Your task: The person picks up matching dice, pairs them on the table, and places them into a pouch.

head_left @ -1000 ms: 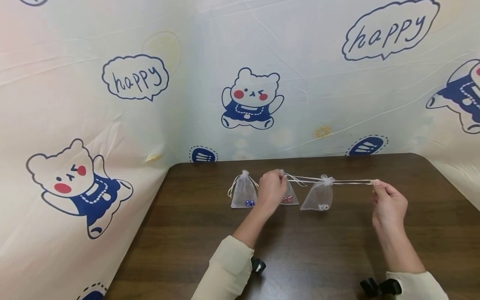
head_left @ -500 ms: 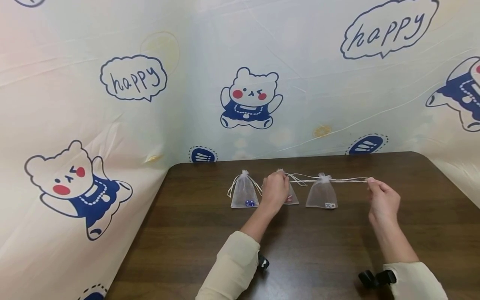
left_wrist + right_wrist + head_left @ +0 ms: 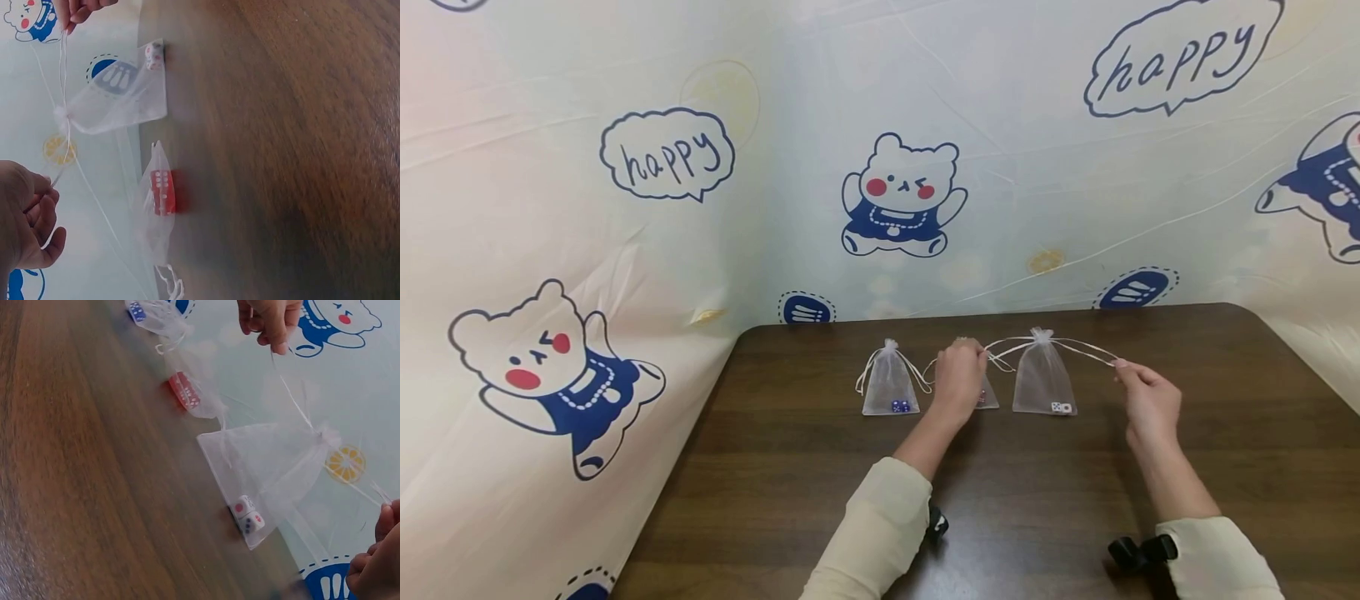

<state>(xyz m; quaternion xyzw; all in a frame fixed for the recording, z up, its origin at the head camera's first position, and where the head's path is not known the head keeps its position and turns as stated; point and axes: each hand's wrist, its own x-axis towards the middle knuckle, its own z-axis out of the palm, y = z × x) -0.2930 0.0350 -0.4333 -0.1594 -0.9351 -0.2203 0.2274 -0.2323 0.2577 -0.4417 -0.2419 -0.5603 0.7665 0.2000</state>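
Note:
A sheer white organza drawstring bag (image 3: 1043,375) with white dice (image 3: 1061,408) in its bottom corner stands upright, its neck gathered tight. My left hand (image 3: 961,379) pinches the drawstring on one side; in the left wrist view the cord (image 3: 57,178) runs into the left fingertips. On the other side my right hand (image 3: 1153,408) pinches the drawstring ends between thumb and index finger. Both cords bow slightly in the head view. Behind my left hand, and partly hidden by it, is a second bag (image 3: 988,393) with red dice (image 3: 184,390).
A third bag (image 3: 887,383), holding blue dice (image 3: 901,407), sits left of my left hand with its cords hanging loose. The brown wooden table (image 3: 760,467) ends at a printed cloth backdrop (image 3: 760,208) behind the bags.
My right hand has come left and my left hand slightly right, so the taut cords have slackened. The bag with white dice has gone from tilted to upright, its neck higher.

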